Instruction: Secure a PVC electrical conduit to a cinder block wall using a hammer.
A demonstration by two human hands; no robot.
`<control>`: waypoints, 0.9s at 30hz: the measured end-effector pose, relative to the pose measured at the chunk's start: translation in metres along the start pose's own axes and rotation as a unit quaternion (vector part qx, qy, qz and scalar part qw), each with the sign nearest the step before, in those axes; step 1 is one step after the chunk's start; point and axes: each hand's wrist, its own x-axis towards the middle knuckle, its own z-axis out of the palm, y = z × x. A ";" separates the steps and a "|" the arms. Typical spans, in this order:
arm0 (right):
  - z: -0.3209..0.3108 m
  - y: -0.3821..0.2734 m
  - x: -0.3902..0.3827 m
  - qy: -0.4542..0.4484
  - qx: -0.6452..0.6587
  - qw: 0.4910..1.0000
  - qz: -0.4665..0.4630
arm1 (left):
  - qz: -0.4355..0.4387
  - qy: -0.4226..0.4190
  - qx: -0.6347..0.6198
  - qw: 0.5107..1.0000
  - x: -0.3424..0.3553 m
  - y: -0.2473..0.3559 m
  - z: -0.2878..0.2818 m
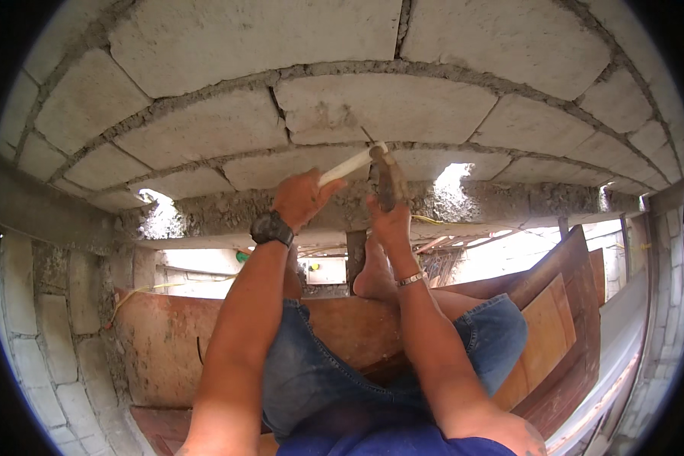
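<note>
Cropped blue shirt (391, 441); left hand (300, 201) closed round pale handle (347, 168), right hand (392, 222) closed on grey tool (388, 186), outline unclear.

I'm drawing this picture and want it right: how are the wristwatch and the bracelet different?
The wristwatch is dark, but the bracelet is light-coloured. The wristwatch looks wide and chunky, while the bracelet is a thin band. The wristwatch sits close behind the left hand; the bracelet sits a bit farther back from the right hand. Both go around the person's arms.
</note>
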 end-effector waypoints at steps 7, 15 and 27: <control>-0.027 -0.026 -0.052 0.006 0.164 0.986 -0.007 | -0.005 0.011 0.016 1.000 0.002 -0.004 0.001; -0.005 0.015 -0.016 -0.057 0.185 0.969 0.156 | 0.037 0.069 0.029 0.997 0.002 -0.009 0.003; -0.020 0.005 -0.016 -0.018 0.133 0.991 -0.010 | 0.025 0.081 0.043 0.995 -0.003 -0.008 0.010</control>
